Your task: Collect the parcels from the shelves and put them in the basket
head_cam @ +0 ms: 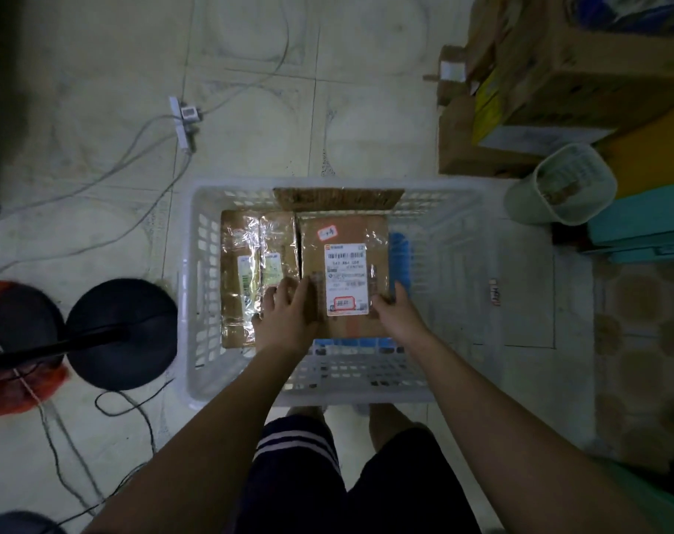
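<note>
Cardboard parcel [343, 271] lay flat in the white basket [454, 271], long axis running away from the person — left hand [289, 317] and right hand [395, 316] each gripping a near corner.

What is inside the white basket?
Inside the white basket: a labelled parcel, a taped parcel, an upright cardboard piece and something blue, mostly covered.

Tiled floor [366, 121] under me. Power strip [183, 123] far left with grey cables [135, 148] trailing. Two round black stools [121, 333] at my left, one on something red [4, 395]. Cardboard boxes [582, 82] stacked far right, pale bin [558, 185] beside them.
</note>
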